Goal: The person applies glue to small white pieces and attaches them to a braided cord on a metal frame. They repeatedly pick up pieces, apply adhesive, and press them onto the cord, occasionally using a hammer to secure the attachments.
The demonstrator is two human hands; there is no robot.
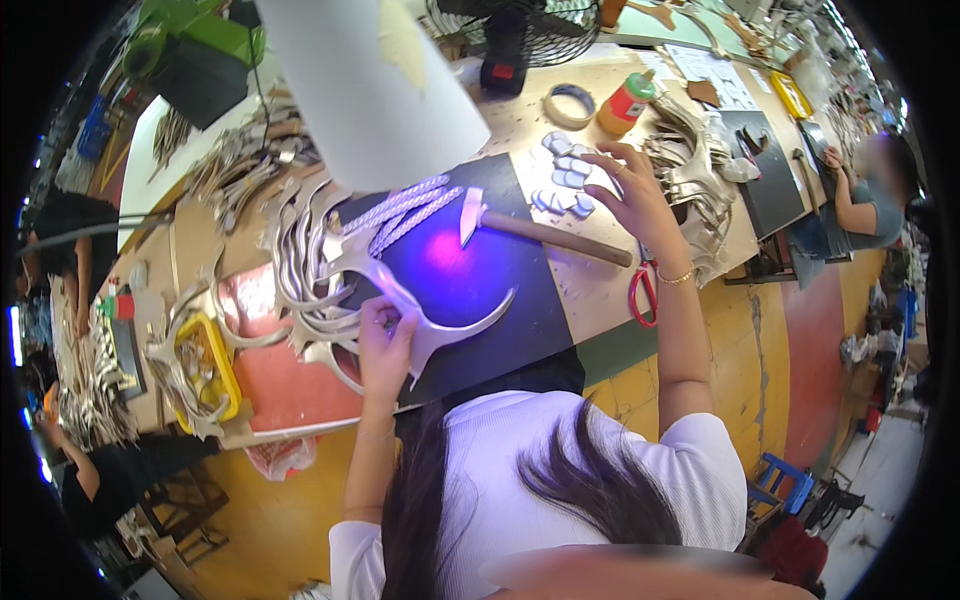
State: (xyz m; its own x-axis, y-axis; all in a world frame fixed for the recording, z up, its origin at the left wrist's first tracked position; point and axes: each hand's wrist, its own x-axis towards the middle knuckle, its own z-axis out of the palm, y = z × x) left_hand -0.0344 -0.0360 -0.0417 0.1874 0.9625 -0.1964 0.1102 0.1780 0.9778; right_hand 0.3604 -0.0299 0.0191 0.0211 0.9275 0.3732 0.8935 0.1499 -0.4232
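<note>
Work in hand: curved silvery piece [428, 338] w/ several arms, over front part of dark mat [525, 325], gripped btwn thumb & fingers of L hand [388, 345]; one long arm of it sweeps out to R. R hand [632, 195] well apart from L, off to far R side, thumb & fingers spread, nothing visibly held, tips right by a cluster of small pale pcs [570, 178] on tan workbench [595, 305]; can't tell if they touch. Hammer [560, 240] lies btwn the hands, pale head on mat, wooden handle running out onto bare bench. Red-handled scissors [643, 298] near bench edge, below R wrist. Behind small pcs: tape roll [570, 105] & red bottle w/ green cap [625, 107], side by side. Pale braided cords [410, 210] across back of mat, nr hammer head. Pile of similar curved pcs [300, 240] just L of mat; another pile [695, 165] R of R hand. Yellow tray [228, 375] further L, w/ more curved pcs on/around it. Big white cylinder [380, 90] looms over back of bench, black fan [520, 30] beside it. Pinkish-violet light spot [455, 252] on mat. Co-worker [870, 205] at far R.
</note>
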